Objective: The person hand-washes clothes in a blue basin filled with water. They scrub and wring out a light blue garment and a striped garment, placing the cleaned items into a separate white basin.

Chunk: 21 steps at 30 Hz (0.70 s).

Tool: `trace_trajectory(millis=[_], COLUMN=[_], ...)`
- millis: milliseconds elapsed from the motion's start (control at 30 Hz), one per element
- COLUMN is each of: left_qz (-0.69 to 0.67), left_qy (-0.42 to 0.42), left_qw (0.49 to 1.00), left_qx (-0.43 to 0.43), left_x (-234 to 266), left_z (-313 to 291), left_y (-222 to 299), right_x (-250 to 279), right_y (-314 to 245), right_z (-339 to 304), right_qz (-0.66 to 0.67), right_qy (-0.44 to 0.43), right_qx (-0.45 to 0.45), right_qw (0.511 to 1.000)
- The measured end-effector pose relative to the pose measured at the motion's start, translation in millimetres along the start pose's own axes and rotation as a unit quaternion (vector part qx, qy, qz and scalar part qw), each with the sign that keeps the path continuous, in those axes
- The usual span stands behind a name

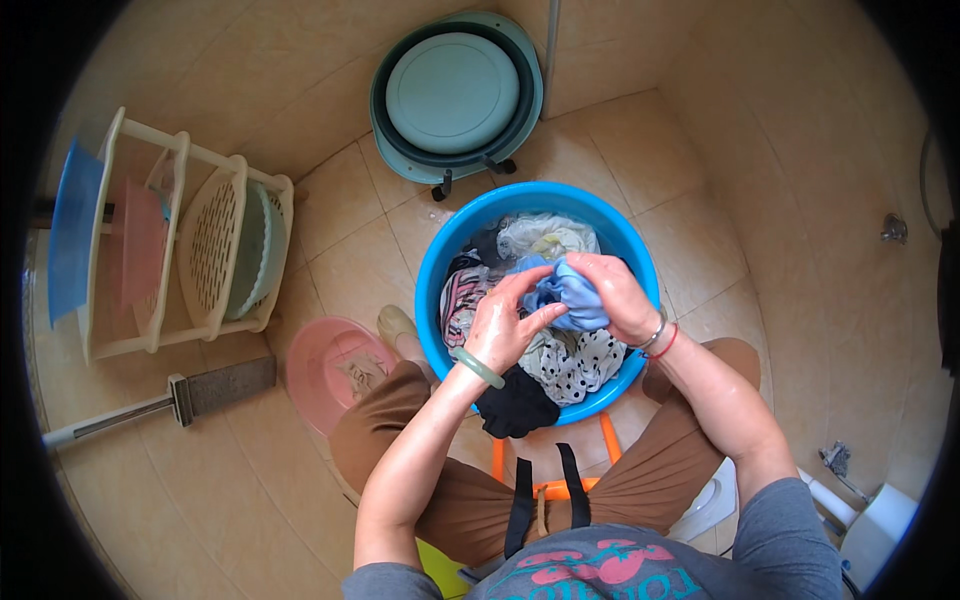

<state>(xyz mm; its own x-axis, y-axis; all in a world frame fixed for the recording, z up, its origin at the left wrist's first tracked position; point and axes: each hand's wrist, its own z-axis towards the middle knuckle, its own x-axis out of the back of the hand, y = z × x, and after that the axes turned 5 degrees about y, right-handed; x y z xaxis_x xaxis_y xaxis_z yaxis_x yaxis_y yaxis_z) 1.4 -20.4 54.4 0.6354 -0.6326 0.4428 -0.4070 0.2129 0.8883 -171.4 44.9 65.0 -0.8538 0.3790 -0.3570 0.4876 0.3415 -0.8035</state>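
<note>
Beige tiles cover the floor (690, 245) and run up the walls (820, 180) around a person seated with both forearms reaching forward over a round blue tub (432, 300). Both wrists bend inward so that the hands meet above the laundry. The left hand (498, 322), wet and shiny, lies back-upward, its thumb and index finger curved apart like a C at the near side of a blue cloth (574, 298); whether its grip pinches the fabric cannot be told. The right hand (617, 298) curls over the other side, its grip closed around bunched folds.

The blue cloth is crumpled and wet-looking, pale on its ridges and darker in its creases, gathered between the hands above the middle of the tub. Beneath it lie a black-dotted white cloth (588, 368), a pink striped garment (462, 303) and a whitish piece (550, 236); a black garment (516, 402) drapes over the near rim.

Brown-trousered knees flank the tub. Just beyond the far rim, a green folding basin (455, 92) leans on the wall; a pink basin (308, 372) sits near the left side. More room lies to the right, where tiles stretch toward the wall.
</note>
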Motion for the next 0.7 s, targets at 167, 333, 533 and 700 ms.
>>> trace_trajectory(millis=[167,333,533,700], left_qz=[-0.218,-0.322,-0.125,-0.279], left_qy=[-0.083,-0.053,-0.105,-0.036], left_qw=[0.971,0.93,0.978,0.953], left_qx=[0.051,0.172,0.129,0.112], left_x=[6.6,17.1,26.7,28.2], left_z=[8.1,11.0,9.0,7.2], left_y=[-14.0,-11.1,-0.2,-5.7], right_x=[23.0,35.3,32.2,21.2], right_y=[-7.2,-16.7,-23.1,-18.1], right_z=[1.7,3.5,2.8,4.8], right_qz=[0.163,0.14,0.033,-0.39], right_qy=[-0.078,-0.105,-0.041,-0.083], right_qx=[-0.105,-0.137,-0.091,0.179], right_qw=[0.978,0.975,0.994,0.899])
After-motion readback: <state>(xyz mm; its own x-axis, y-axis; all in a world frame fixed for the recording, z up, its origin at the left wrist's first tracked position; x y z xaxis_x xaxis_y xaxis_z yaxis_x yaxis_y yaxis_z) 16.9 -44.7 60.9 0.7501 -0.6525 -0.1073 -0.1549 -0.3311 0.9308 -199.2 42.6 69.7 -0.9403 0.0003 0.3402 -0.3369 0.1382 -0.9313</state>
